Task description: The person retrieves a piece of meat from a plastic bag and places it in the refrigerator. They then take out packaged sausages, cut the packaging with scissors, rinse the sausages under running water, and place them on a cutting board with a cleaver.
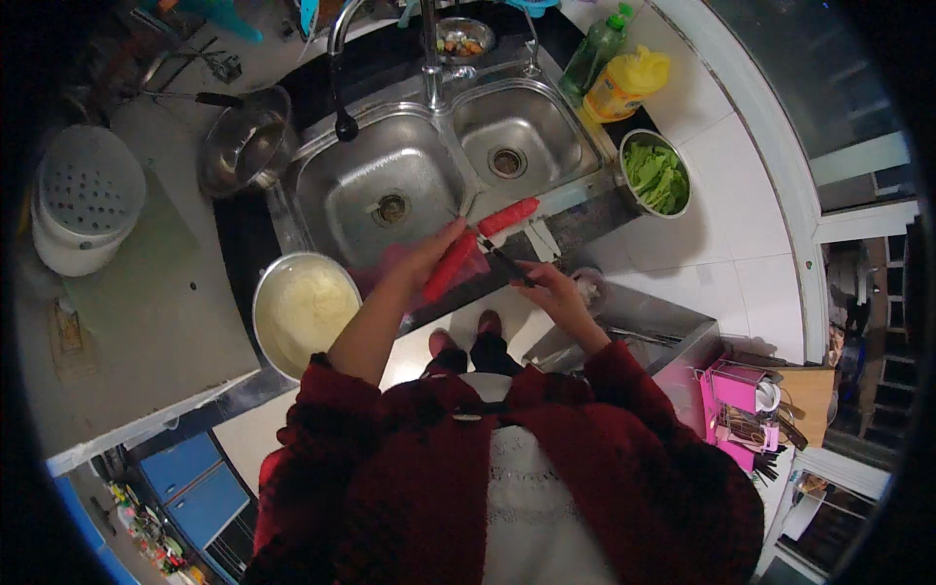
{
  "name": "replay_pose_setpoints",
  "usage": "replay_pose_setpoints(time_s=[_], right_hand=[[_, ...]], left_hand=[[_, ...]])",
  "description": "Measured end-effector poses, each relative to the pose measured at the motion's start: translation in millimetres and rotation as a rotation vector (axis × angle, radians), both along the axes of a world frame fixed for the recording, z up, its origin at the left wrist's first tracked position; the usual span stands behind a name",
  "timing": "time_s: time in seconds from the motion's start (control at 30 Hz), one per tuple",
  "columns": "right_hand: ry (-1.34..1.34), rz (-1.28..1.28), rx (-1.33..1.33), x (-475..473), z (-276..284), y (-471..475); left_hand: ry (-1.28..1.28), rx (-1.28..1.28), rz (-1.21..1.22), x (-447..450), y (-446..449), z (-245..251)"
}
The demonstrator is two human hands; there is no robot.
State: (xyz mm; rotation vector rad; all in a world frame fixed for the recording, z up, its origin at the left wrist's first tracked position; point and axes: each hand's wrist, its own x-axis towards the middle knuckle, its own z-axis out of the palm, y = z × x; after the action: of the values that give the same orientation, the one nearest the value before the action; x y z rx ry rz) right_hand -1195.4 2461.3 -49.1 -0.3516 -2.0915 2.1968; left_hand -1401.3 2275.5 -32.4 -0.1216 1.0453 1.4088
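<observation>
Two red wrapped sausages, one [510, 216] to the upper right and one [450, 268] to the lower left, lie in line at the sink's front edge. My right hand [545, 284] grips the black handle of a knife [506, 262], whose tip end is between the sausages. My left hand [446, 247] rests on or against the lower-left sausage; its fingers are partly hidden, and whether they close around it is unclear. Beneath this sausage is a pinkish plastic bag [472, 272]. Behind my hands is the double-bowl steel sink [351, 183].
A pot of pale yellow food [307, 311] stands left of my left forearm. A steel bowl of green leaves [656, 175] is at the right, near a yellow jug [625, 84] and a green bottle [596, 55]. A faucet [433, 73] rises behind the sink.
</observation>
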Motion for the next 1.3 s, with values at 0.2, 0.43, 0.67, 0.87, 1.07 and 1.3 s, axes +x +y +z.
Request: replay_pose_setpoints(time_s=[0.2,0.43,0.67,0.87,1.07,1.3], right_hand=[[-0.139,0.418,0.002,-1.1,-10.4,19.9],[-0.36,0.389,-0.198,-21.0,-15.0,22.9],[-0.263,0.364,-0.65,-0.9,13.7,44.3],[-0.312,0.527,-0.084,6.1,-7.8,60.9],[-0.422,0.487,-0.065,11.6,-23.5,63.1],[-0.404,0.456,-0.204,-1.4,-21.8,56.9]], left_hand=[[0.248,-0.064,0.034,11.4,10.5,-14.4],[0.465,-0.059,0.012,24.7,11.8,-35.2],[0.594,-0.006,-0.044,20.6,7.6,-31.1],[0.78,-0.066,-0.015,22.6,14.2,-28.6],[0.84,-0.086,0.01,25.4,19.0,-27.4],[0.807,-0.077,-0.037,27.5,27.1,-11.4]])
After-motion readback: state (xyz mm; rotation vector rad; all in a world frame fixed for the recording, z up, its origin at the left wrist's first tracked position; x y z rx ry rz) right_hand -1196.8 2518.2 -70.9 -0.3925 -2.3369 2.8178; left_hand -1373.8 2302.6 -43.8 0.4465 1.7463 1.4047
